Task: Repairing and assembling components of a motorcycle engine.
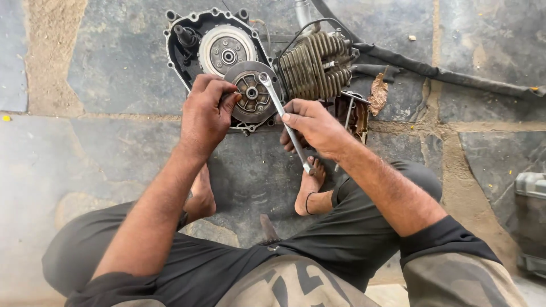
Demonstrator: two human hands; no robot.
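Note:
A small engine lies on the stone floor with its side cover off. A round clutch plate and a larger pale disc show inside the black casing. My left hand grips the left edge of the clutch plate. My right hand holds a long silver ring spanner; its ring end sits on the upper right of the clutch plate. The finned cylinder lies to the right of the plate.
A black hose runs off to the right from the engine. A grey box stands at the right edge. My bare feet and bent knees lie just below the engine.

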